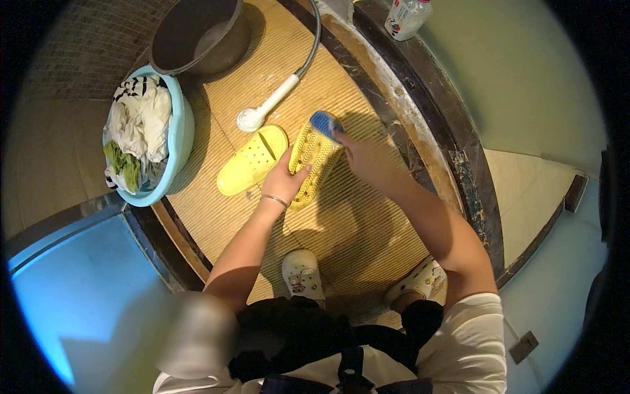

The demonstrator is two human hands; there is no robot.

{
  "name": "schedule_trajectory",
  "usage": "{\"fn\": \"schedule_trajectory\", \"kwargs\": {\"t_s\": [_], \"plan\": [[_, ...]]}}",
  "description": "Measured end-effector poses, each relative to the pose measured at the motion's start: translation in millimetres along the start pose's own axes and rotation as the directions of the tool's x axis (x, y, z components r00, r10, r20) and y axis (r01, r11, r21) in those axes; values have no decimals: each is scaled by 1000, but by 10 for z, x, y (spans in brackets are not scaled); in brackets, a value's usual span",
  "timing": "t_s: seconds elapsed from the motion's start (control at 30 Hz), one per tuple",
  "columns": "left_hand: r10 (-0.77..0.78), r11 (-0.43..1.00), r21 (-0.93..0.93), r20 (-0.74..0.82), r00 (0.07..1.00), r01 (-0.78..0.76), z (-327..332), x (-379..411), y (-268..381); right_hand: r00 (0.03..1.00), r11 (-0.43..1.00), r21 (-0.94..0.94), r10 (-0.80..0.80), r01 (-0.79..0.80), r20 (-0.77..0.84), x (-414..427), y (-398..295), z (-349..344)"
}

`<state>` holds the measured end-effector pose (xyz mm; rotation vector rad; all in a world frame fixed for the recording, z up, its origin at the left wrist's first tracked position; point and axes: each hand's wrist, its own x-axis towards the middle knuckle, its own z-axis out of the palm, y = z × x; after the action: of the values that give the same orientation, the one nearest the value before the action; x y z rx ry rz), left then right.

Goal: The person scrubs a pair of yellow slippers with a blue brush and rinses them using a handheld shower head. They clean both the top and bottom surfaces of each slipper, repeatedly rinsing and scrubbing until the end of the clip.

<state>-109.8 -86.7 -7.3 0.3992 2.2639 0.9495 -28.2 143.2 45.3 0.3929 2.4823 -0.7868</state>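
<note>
My left hand (pixel 284 180) grips the side of a yellow clog (pixel 315 170), whose zigzag-treaded sole faces up. At the clog's far end, the fingers of my right hand (pixel 355 147) are on a small blue scrubber (pixel 324 124). It lies against the sole; whether it is a brush or a pad I cannot tell. The other yellow clog (pixel 251 162) rests upper side up on the ribbed floor, just left of my hands. Beyond it lies a white shower head (pixel 250 119), on its side with its metal hose running up and away.
A light-blue tub (pixel 183 133) of crumpled clothes (pixel 140 123) stands at left, beside a large dark basin (pixel 231 54). On the dark stone curb (pixel 443 108) at right sits a plastic bottle (pixel 407 22). My feet wear white clogs (pixel 301 273) on the ribbed floor (pixel 344 266).
</note>
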Motion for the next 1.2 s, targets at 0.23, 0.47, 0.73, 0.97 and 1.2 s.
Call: {"fn": "schedule_trajectory", "kwargs": {"t_s": [0.23,0.47,0.73,0.97,1.2], "plan": [[30,999,-30,-25,999,-31,41,-54,-57,988,989,-51,-132,136,76,-216,-13,206],[-172,912,-340,187,967,228,-41,-180,-565,980,982,-28,-185,187,67,-407,-176,245],[-136,914,-374,85,987,158,-83,-290,-149,974,971,-81,-226,224,-15,-528,-216,382],[-85,876,-464,126,988,134,-36,-136,-325,999,999,18,-45,45,-23,-350,-185,198],[-98,879,-455,121,988,143,-7,-136,-242,973,989,65,-121,136,-196,-400,73,344]]}}
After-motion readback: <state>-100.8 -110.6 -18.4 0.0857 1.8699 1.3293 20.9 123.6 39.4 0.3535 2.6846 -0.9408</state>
